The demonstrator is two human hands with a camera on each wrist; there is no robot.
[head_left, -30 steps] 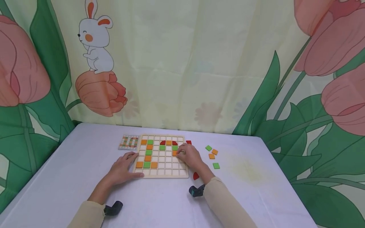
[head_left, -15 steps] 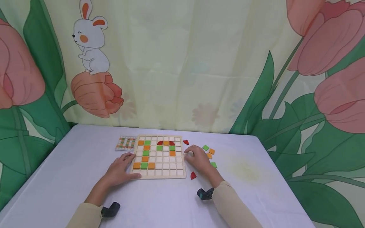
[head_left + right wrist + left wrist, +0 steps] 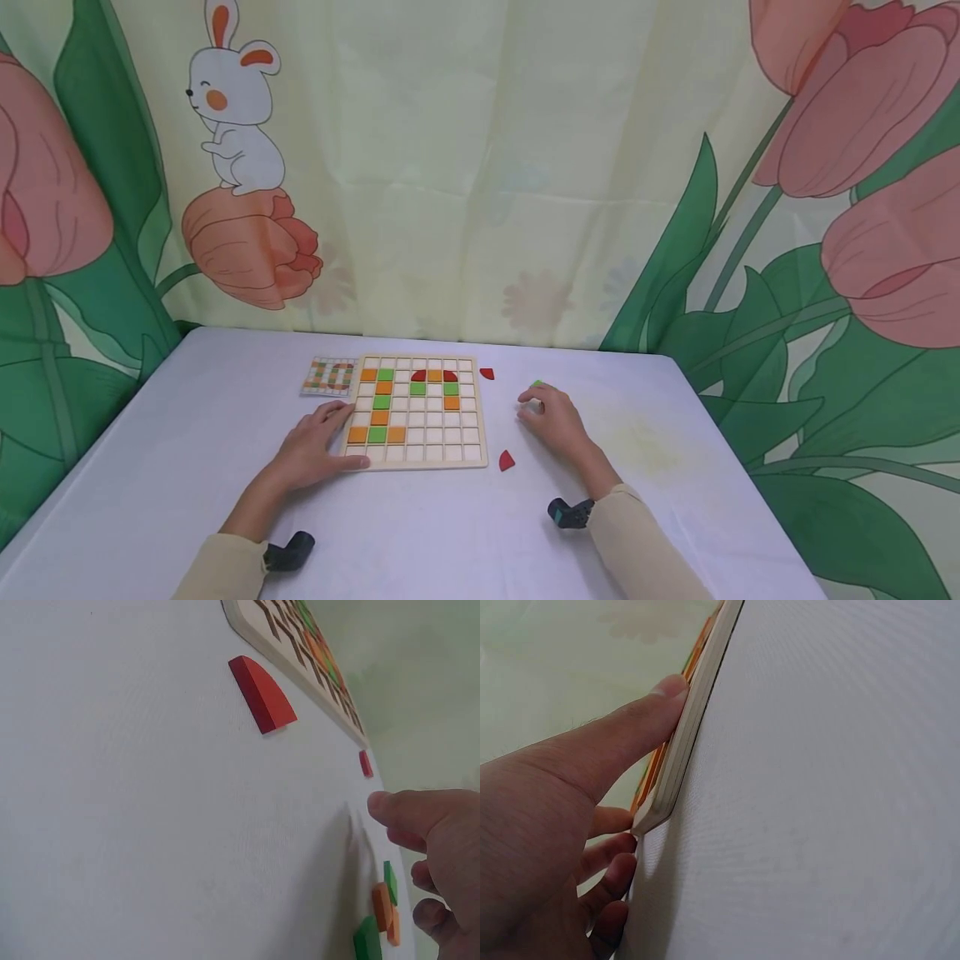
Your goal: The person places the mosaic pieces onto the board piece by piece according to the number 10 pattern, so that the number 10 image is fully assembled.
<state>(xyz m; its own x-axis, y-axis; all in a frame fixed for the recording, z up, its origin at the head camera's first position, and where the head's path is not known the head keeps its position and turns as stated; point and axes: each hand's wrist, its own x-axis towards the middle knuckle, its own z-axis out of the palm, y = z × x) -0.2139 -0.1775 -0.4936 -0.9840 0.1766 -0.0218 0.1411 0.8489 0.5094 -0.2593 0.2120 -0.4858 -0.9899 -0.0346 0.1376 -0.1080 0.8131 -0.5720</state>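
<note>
A wooden grid board [image 3: 435,435] lies on the table with orange, green and red pieces set in some of its cells. My left hand [image 3: 309,446] rests at its near left corner; the thumb [image 3: 649,712] lies along the front edge and the fingers touch the left side. Right of the board, my right hand [image 3: 558,423] hovers over loose square tiles, thumb and index finger apart, nothing visible between them. In the right wrist view, a green tile [image 3: 367,939] and an orange tile [image 3: 382,906] show beside that hand. From the head view it hides most of them.
Two loose red quarter-round pieces lie right of the board: one near piece [image 3: 507,461] and one far piece [image 3: 487,374]. A patterned card [image 3: 327,377] sits against the board's left side. Behind the white-covered table [image 3: 420,533] hangs a printed curtain [image 3: 450,167].
My right hand has left the orange tile on the board's right side and moved right, over the loose tiles. My left hand has stayed at the board's corner. The head view has shifted slightly.
</note>
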